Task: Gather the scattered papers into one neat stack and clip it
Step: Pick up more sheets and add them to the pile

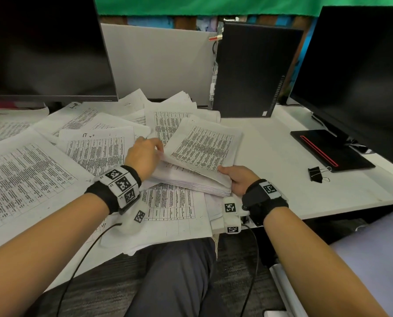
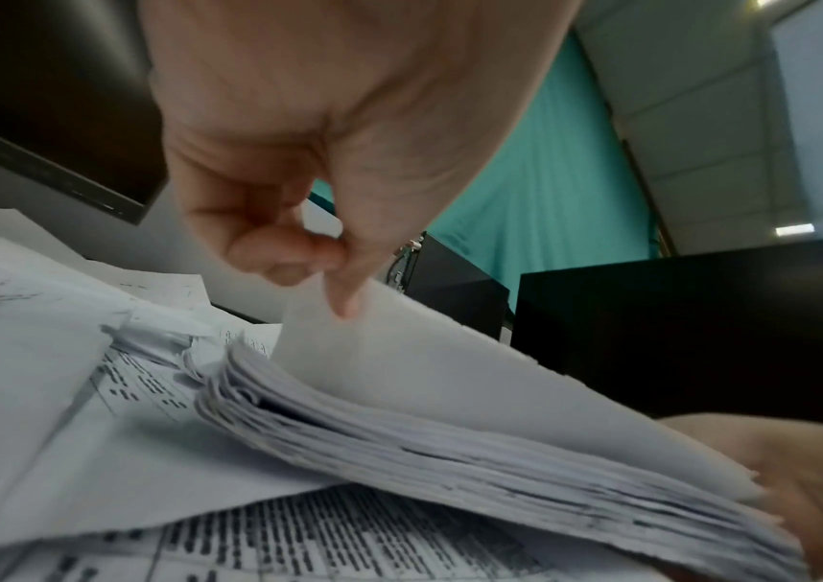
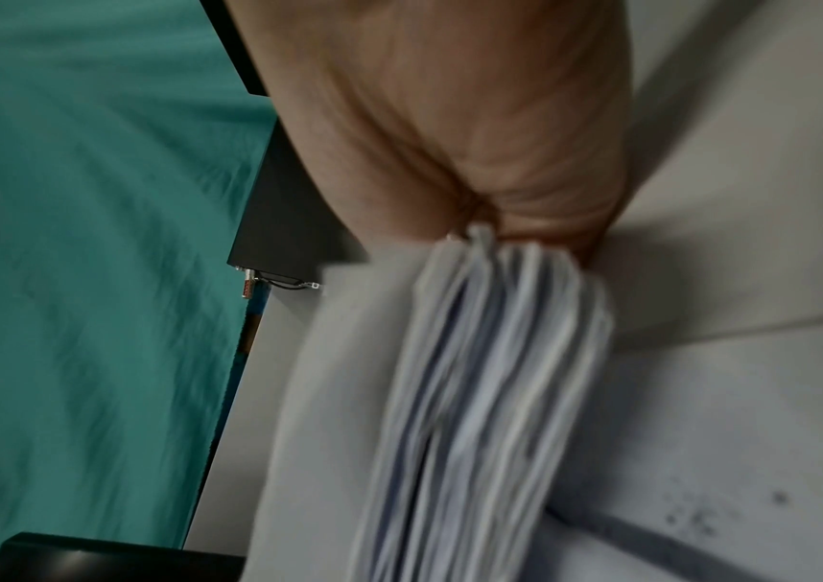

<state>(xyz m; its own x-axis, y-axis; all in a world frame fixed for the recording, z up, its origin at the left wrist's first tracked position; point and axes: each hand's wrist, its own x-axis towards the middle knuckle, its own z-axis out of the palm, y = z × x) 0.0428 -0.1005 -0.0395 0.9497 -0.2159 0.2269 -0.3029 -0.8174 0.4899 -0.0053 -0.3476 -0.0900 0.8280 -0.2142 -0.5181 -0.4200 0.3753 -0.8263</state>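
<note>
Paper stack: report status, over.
Right hand grips stack corner; left hand pinches top sheet. Loose papers still scattered. Binder clip unused.

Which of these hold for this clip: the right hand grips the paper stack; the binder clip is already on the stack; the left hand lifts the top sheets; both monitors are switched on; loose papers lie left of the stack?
1. The right hand grips the near corner of the paper stack. True.
2. The binder clip is already on the stack. False: it lies on the desk to the right, apart from the papers.
3. The left hand lifts the top sheets of the stack. True: the fingers pinch their edge.
4. Both monitors are switched on. False: the left monitor and right monitor are dark.
5. Loose papers lie left of the stack. True.
</note>
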